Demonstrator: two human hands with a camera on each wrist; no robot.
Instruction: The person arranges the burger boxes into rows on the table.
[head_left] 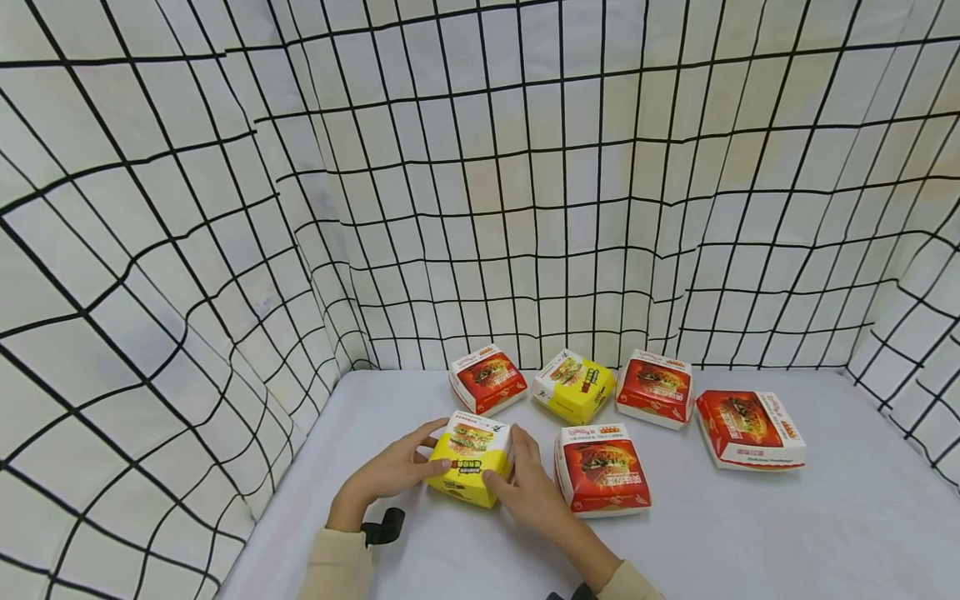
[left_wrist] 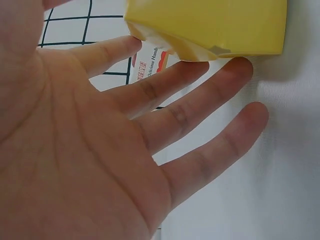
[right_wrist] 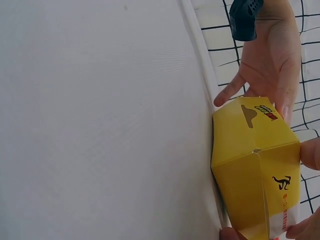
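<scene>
In the head view, the left hand (head_left: 393, 467) and the right hand (head_left: 528, 492) are holding the yellow box (head_left: 468, 460) between them, over the near part of the white table (head_left: 712, 533). The left thumb is resting at the box's near left, other fingers reaching round its far left; the right thumb is pressing the near right corner, fingers lying along the right side. The near red box (head_left: 604, 472) is sitting just beside the right hand. Beyond, the left red box (head_left: 489, 381), the second yellow box (head_left: 575, 387) and the back red box (head_left: 656, 390) are forming a rough row, and the right red box (head_left: 750, 431) is lying farther right. A checked cloth (head_left: 558, 187) is hanging behind.

From the left wrist, I'm seeing nearly straight, spread fingers, some tips touching the yellow box's edge, the little finger pointing clear.

From the right wrist, the yellow box is showing its sides, the left hand touching its far end. A dark clip (right_wrist: 245, 21) is jutting from that wrist. I can't tell whether the box is touching the table.
</scene>
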